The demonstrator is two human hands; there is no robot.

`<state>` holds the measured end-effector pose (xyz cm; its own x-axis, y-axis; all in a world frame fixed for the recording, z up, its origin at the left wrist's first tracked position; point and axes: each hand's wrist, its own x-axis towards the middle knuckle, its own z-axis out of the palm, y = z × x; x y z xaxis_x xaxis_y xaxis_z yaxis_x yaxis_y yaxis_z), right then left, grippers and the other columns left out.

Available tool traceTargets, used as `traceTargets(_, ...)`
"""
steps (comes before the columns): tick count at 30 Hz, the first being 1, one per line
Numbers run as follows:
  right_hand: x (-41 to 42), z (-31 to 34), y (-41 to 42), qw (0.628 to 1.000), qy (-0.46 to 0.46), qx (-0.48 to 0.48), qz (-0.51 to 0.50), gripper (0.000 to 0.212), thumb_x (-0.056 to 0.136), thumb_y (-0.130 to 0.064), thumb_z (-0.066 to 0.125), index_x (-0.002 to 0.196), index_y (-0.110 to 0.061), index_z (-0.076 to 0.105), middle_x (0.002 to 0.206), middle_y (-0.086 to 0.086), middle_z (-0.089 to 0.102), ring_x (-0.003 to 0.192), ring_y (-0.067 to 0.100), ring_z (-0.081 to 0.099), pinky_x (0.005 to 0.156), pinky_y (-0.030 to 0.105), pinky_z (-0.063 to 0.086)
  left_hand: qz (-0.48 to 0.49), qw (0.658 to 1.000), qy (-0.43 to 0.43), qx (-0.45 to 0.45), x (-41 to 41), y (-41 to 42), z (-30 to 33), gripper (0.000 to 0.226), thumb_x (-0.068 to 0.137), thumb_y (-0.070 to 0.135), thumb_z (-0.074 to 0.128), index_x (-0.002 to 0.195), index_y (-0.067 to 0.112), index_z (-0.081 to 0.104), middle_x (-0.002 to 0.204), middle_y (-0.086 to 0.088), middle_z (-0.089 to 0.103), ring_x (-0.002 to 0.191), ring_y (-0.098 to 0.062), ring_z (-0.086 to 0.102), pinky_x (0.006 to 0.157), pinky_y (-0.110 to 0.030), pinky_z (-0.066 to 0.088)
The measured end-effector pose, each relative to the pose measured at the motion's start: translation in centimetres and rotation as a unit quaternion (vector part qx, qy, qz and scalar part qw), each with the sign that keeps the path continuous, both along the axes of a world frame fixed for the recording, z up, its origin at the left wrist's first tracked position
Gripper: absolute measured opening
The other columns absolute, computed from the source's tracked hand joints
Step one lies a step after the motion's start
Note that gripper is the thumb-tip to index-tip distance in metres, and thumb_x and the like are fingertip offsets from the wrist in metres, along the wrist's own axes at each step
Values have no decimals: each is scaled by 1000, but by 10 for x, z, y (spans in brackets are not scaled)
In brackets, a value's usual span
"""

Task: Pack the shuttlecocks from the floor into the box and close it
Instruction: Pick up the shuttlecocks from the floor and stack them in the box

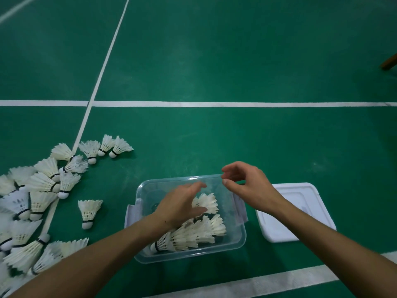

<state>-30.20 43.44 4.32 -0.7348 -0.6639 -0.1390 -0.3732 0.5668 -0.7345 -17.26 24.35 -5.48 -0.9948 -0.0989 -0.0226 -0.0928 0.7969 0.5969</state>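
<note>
A clear plastic box [240, 239] stands open on the green floor, with several white shuttlecocks [193, 235] lying inside. My left hand [180, 205] hovers over the box interior, fingers relaxed and blurred, just above one shuttlecock [207, 203]; it holds nothing that I can see. My right hand [247, 183] is at the box's far right corner, fingers loosely curled, thumb near the rim. A pile of shuttlecocks [43, 186] lies on the floor to the left. One shuttlecock [88, 212] stands alone between pile and box.
The white lid [298, 211] lies flat on the floor right of the box. White court lines [214, 103] cross the floor. A brown wooden object [390, 61] pokes in at the right edge.
</note>
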Motion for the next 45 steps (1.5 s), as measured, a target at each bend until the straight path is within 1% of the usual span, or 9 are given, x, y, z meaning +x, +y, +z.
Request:
traceTargets(4,-1,26,-17,998,34,2,60,32,93,-27,79,122,-24,66,105,-13,75,97,-2,72,87,27,62,79,987,97,96,18,-23,55,65,82,62,79,133,27,58,114,10,72,98,-2,68,84,-30,60)
traceTargets(11,19,72,-105,979,77,-21,186,41,90,-29,81,126,-24,62,104,-11,75,97,4,72,85,30,63,220,950,183,124,81,-109,115,73,80,69,76,134,24,56,110,10,71,96,-5,70,78,-34,64)
traceTargets(22,123,22,-276,933,41,-45,356,42,94,-33,77,129,-22,56,103,-8,72,94,10,71,88,34,60,392,915,91,35,270,-220,69,65,80,70,76,131,33,58,111,14,71,96,-2,70,82,-36,64)
traceTargets(28,155,-39,-307,930,10,-31,365,44,95,-33,76,131,-20,54,109,-1,71,94,15,70,86,34,59,366,930,-18,-35,312,-236,24,70,77,72,74,136,38,55,117,17,67,101,1,65,86,-34,61)
traceTargets(33,161,-77,-317,925,20,49,376,57,95,-34,76,143,-20,48,130,6,66,112,18,62,101,39,54,250,960,-78,-102,324,-241,2,63,81,58,80,137,37,58,124,17,61,105,-1,59,91,-33,58)
traceTargets(36,164,-91,-322,918,33,98,382,65,94,-27,76,149,-20,42,131,11,63,119,27,61,103,47,54,213,959,-130,-138,325,-244,-8,66,82,53,82,140,38,54,130,17,59,110,-4,60,91,-30,57)
traceTargets(39,167,-102,-325,917,27,123,378,63,96,-16,70,151,-22,39,123,13,63,106,30,65,95,51,58,205,947,-178,-169,321,-243,-18,68,85,51,80,144,40,47,132,16,57,106,-7,63,82,-26,58)
traceTargets(42,171,-109,-326,917,17,129,376,61,96,-6,62,150,-23,40,96,7,65,81,26,64,74,48,59,217,942,-200,-160,314,-240,-22,70,88,46,78,147,40,41,134,13,60,111,-8,63,86,-29,59)
traceTargets(45,175,-114,-324,914,31,127,383,61,97,-6,63,150,-25,42,80,-4,53,70,17,54,58,37,46,219,943,-200,-150,310,-237,-22,71,91,40,72,150,43,33,132,9,69,112,-13,66,91,-35,58)
